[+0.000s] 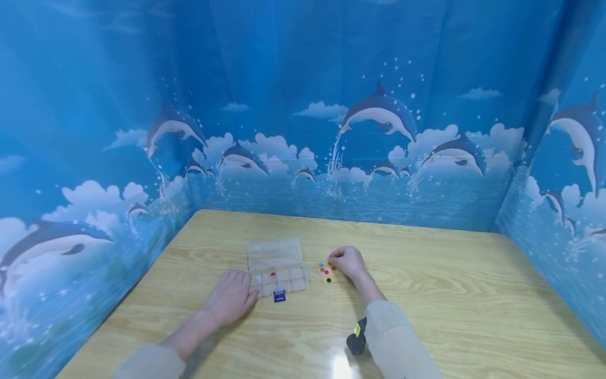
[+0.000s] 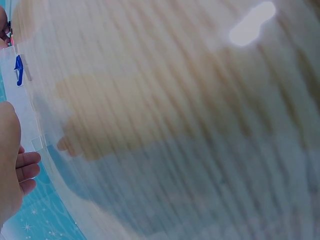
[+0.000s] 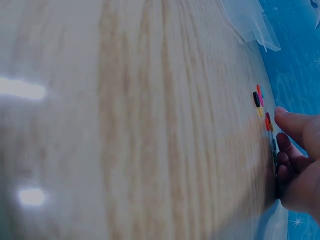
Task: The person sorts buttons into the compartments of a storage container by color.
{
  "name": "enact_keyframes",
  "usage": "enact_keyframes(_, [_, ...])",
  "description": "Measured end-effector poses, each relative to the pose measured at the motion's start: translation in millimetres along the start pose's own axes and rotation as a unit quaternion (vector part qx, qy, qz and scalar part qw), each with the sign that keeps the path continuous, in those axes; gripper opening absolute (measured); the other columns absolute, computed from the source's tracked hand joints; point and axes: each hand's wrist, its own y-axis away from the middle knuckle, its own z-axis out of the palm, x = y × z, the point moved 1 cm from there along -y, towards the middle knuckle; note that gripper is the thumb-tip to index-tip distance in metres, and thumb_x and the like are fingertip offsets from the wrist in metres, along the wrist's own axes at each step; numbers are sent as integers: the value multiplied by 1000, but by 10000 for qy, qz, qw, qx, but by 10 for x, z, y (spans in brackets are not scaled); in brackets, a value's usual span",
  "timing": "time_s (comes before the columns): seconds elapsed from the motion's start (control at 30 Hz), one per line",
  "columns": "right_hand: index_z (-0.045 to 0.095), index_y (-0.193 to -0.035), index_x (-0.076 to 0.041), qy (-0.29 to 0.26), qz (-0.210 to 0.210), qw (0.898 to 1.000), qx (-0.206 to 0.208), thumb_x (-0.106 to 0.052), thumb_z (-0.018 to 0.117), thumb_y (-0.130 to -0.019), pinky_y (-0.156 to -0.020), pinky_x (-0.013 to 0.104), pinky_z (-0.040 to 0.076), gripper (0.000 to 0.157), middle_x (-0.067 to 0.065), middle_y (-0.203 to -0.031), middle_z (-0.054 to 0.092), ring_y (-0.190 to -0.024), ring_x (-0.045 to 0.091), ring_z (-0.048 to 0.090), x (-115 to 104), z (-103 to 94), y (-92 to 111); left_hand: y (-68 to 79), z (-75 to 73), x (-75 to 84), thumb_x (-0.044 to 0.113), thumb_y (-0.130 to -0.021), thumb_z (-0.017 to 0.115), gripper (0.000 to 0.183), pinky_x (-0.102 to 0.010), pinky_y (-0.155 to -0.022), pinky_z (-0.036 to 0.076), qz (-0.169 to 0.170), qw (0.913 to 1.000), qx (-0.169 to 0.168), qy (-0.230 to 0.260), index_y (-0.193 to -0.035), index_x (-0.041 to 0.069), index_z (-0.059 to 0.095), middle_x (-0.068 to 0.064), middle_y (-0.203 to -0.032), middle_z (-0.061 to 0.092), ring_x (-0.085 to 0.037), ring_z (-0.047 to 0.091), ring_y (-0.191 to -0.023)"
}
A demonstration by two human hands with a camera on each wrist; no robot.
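Observation:
A clear plastic compartment box [image 1: 297,284] lies on the table with its lid [image 1: 274,253] folded back and a purple-blue latch [image 1: 280,296] at its front. One small red disc [image 1: 273,273] sits in a compartment. My left hand [image 1: 231,297] rests at the box's left end, fingers extended. To the right of the box lie several small coloured discs, among them a black disc [image 1: 329,280] and a pink disc [image 1: 326,272]. Over their right side reaches my right hand [image 1: 350,260]. In the right wrist view its thumb and fingers are apart, close beside an orange disc [image 3: 267,124].
A wood-grain table [image 1: 454,300] carries everything. A blue dolphin-print curtain [image 1: 293,105] stands along its back and sides. Near the right sleeve [image 1: 397,331] is a black object with a yellow patch [image 1: 356,343].

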Motion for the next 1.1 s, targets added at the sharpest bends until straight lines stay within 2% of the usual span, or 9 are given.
enact_keyframes(0.13, [71,-87,-5,-21,4,9999,-110,-6,69,-80,-91,44,43,8,5,-88,66,-94,26,58,5,-12,2,4,-2,3,35,-92,53,35,-43,-86,42,9,10000,39,9,-95,0,52,-13,-90,54,-28,52,-90])
enact_keyframes(0.5, [71,-85,-4,362,-397,9983,-204,-5,70,-79,-89,44,43,6,1,-76,63,-87,23,58,41,-19,-7,4,-2,14,33,-91,55,33,-43,-83,43,51,9999,145,77,-92,0,51,-12,-87,53,-28,52,-88])
enact_keyframes(0.87, [68,-76,-3,451,-425,9975,-348,-5,69,-80,-73,34,46,5,2,-73,59,-73,17,53,22,-34,11,10,-2,21,34,-91,53,35,-43,-85,42,19,10000,60,52,-96,-1,52,-14,-90,54,-29,52,-90])
enact_keyframes(1.1, [67,-72,-6,544,-610,9961,-317,-7,69,-80,-73,35,45,9,1,-73,58,-71,15,52,16,-33,10,2,-6,18,35,-92,53,35,-43,-85,42,-7,10000,17,28,-96,0,52,-13,-89,54,-29,52,-90])
